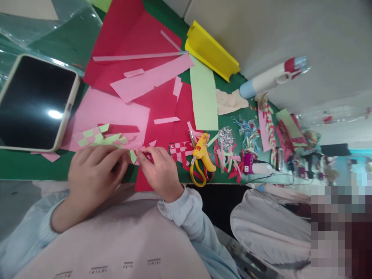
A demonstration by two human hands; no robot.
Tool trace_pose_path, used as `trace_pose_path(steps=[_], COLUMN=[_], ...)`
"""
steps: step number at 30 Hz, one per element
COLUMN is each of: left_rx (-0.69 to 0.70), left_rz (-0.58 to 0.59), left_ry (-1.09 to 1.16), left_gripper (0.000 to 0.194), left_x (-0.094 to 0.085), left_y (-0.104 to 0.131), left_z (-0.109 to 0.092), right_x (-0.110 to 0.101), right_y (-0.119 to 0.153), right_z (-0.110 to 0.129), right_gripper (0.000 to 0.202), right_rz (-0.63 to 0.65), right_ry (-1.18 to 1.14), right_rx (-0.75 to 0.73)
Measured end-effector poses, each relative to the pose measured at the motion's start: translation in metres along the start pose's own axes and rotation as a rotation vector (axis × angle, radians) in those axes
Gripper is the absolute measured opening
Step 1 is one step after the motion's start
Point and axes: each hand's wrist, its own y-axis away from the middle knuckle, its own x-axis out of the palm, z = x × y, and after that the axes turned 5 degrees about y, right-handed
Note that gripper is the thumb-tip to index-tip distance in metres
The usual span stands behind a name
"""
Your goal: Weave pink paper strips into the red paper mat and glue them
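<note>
Both hands meet at the table's front edge over a small woven piece of green, pink and red paper strips (pixel 133 156). My left hand (pixel 94 166) curls round its left end, thumb and fingers pinched. My right hand (pixel 161 170) pinches the right end between thumb and fingertips. Part of the piece is hidden by the fingers. Just beyond my left hand lie woven green and pink strips (pixel 99 133) on pink paper (pixel 116 112). Right of my right hand rests a red-and-pink woven paper fish (pixel 178 150), beside a yellow glue gun (pixel 205 153) and yellow-handled scissors (pixel 195 178).
A phone (pixel 31 104) lies at left. Red sheets (pixel 124 35), a green sheet (pixel 203 97) and a yellow holder (pixel 212 50) are farther back. Paper scraps (pixel 229 159), a bottle (pixel 270 79) and a plug with cables (pixel 255 167) sit at right. Another person (pixel 270 228) sits at right.
</note>
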Motion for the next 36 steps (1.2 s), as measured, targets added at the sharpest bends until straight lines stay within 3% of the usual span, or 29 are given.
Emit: trace_pose_path(steps=[9,17,24,30,36], left_rx=[0.021,0.103,0.070,0.065,0.035], left_rz=[0.026,0.185,0.246,0.246,0.302], left_ry=[0.011,-0.024,-0.043,-0.039,-0.064], left_gripper=[0.014,0.028,0.036,0.039,0.040], left_x=[-0.006,-0.013,-0.010,-0.010,-0.009], left_y=[0.002,0.006,0.013,0.015,0.016], left_z=[0.000,-0.005,-0.008,-0.010,-0.014], right_x=[0.001,-0.005,-0.015,-0.026,-0.033], right_y=[0.000,-0.005,-0.008,-0.017,-0.030], right_z=[0.001,0.001,-0.004,-0.012,-0.014], right_gripper=[0.020,0.024,0.033,0.033,0.032], right_rz=[0.014,-0.041,0.085,0.239,0.308], right_ry=[-0.119,-0.080,-0.049,-0.197,-0.188], right_rx=[0.049,0.030,-0.059,-0.036,-0.047])
